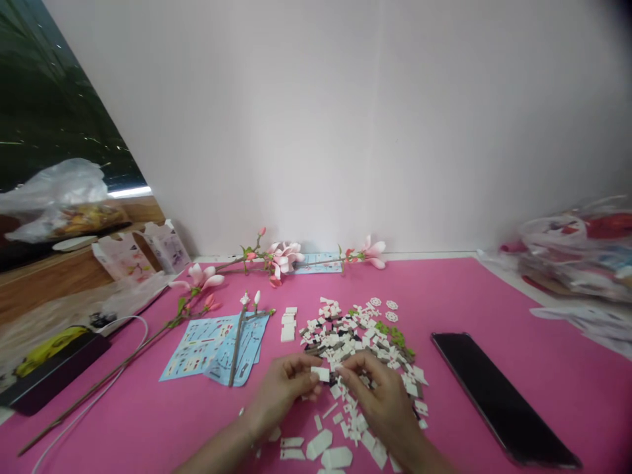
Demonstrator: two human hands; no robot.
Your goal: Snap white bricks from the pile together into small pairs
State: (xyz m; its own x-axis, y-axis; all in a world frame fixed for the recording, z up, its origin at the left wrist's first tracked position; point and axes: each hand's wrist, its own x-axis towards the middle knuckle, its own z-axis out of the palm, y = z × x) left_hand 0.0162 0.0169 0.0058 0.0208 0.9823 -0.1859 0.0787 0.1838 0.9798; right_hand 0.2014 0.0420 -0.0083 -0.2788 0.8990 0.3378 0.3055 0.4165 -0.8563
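Observation:
Between the thumb and fingers of my left hand is a small white building-block piece. My right hand is closed in a pinch just to the right, with a tiny white piece at its fingertips; its exact shape is too small to tell. Both hands hover over the near side of a pile of loose building-block pieces, mostly white with some grey and green. Nearer to me, larger white rounded pieces lie flat on the pink table cover.
Left of the pile stands a short column of white pieces. Blue instruction sheets lie under a small brick-built twig. Pink-flowered branches lie behind. A tablet is on the right; a black box and white cable are left.

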